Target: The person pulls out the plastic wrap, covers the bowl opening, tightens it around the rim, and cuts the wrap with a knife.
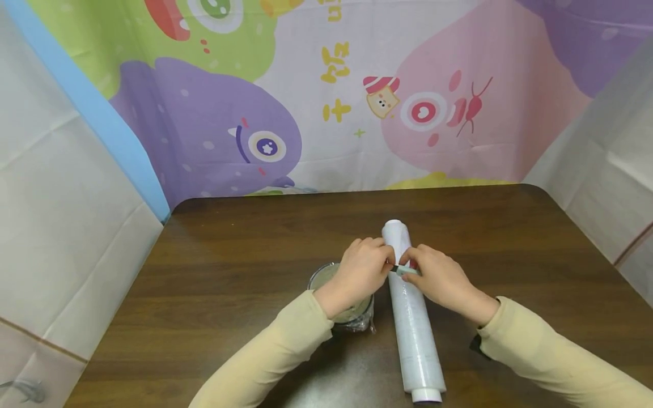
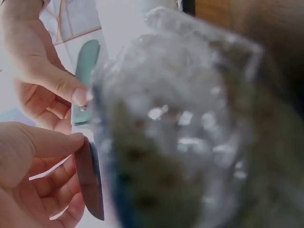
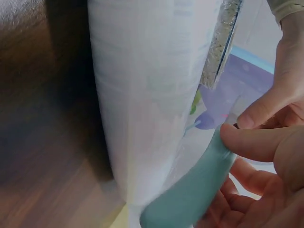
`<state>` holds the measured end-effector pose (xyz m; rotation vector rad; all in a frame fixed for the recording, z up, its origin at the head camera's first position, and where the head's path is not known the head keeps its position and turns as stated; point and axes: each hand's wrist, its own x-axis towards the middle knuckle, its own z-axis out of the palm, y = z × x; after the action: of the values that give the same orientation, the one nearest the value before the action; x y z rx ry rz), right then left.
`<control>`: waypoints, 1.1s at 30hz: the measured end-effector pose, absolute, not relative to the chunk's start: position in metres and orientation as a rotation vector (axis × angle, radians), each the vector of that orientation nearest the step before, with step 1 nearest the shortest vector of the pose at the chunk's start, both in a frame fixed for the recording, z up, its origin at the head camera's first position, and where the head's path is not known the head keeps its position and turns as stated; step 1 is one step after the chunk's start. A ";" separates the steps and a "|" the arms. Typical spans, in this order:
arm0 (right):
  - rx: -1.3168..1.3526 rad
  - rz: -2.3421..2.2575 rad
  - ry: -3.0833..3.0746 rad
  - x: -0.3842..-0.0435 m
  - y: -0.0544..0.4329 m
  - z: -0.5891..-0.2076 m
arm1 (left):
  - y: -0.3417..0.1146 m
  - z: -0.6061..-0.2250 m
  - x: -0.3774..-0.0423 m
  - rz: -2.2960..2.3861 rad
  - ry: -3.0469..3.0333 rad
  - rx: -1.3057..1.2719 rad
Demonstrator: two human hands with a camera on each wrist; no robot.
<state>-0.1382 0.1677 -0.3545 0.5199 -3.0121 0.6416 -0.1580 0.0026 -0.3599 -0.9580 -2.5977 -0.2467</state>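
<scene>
Over the upper part of a roll of plastic wrap (image 1: pixel 415 334), both hands hold a small folding knife (image 1: pixel 406 271) with a pale green handle (image 2: pixel 85 66). My left hand (image 1: pixel 363 266) pinches the dark-looking blade (image 2: pixel 89 183) between thumb and fingers. My right hand (image 1: pixel 439 277) grips the handle, thumb against its side, as the right wrist view also shows. Beneath my left wrist stands a round clear container (image 1: pixel 322 276), partly hidden by the forearm. Crumpled plastic wrap (image 2: pixel 185 118) clings to it, blurred and close in the left wrist view.
The roll lies lengthwise on the dark wooden table (image 1: pixel 229 243), its white core (image 1: pixel 426 395) showing at the near end. A cartoon-printed curtain (image 1: pixel 336 153) hangs behind the table's far edge, with pale sheets (image 1: pixel 66 215) at both sides.
</scene>
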 end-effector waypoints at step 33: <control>0.570 0.830 -2.509 -0.133 0.158 -0.337 | -0.010 -0.329 -0.148 -0.813 -2.420 -0.524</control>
<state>-0.1333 0.1583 -0.3368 0.5703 -2.5090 0.8301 -0.1478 -0.0101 -0.3293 -0.5239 -2.4197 -0.8127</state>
